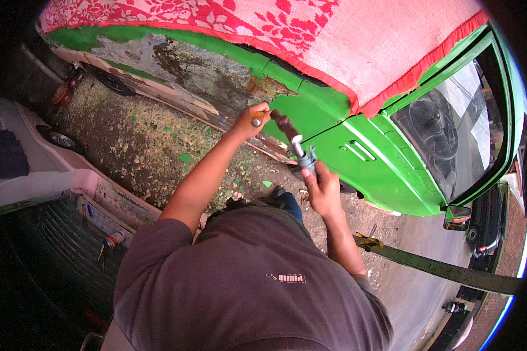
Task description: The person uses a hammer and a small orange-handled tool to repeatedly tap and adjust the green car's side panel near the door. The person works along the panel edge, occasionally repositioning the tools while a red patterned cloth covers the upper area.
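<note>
My left hand [249, 124] is closed around a tool with an orange handle [256, 117] and a metal end cap. The tool's working end is hidden, and the hand is by the lower edge of the scraped panel [202, 73]. My right hand [324, 193] grips what looks like a blowtorch [305, 157], with a grey valve body and a brown, rusty-looking nozzle [285, 127] angled up and left near the green door [334, 155]. No flame shows. Left of the door, the green paint gives way to bare grey and brown patches.
A red-and-pink patterned cloth [380, 47] covers the vehicle's upper side. Green paint flakes [184, 158] litter the ground. Behind me at left stands a pale pickup with a ribbed bed [47, 245], holding a spray can [115, 238]. A metal beam [445, 268] crosses at right.
</note>
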Demonstrator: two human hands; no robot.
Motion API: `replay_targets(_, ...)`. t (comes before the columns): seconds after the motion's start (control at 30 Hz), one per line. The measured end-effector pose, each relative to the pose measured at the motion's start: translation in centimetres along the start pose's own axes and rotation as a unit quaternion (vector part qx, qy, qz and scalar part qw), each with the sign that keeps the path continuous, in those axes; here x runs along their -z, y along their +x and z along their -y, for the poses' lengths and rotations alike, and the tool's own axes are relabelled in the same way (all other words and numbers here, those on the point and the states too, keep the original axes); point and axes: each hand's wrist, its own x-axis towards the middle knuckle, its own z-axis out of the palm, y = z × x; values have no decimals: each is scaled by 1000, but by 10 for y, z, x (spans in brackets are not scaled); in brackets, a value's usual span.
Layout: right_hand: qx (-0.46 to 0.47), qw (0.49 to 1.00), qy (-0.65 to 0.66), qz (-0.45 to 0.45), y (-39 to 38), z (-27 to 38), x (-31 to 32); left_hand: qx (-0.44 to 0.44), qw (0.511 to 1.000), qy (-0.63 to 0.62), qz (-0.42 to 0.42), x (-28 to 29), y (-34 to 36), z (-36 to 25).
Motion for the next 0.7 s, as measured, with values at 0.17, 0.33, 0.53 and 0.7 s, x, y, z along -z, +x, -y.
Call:
replay_targets(0.17,85,994,-66,27,9,-4,-8,12,1000,-15,-9,-9,7,-5)
replay_targets(0.33,71,995,-19,68,15,-4,1,27,995,-91,-32,-9,15,-4)
replay_targets(0.53,67,991,-72,96,42,-22,5,72,995,-49,-50,-8,27,6)
replay_targets(0.7,15,991,75,106,41,-17,30,43,999,2,-30,-7,29,4)
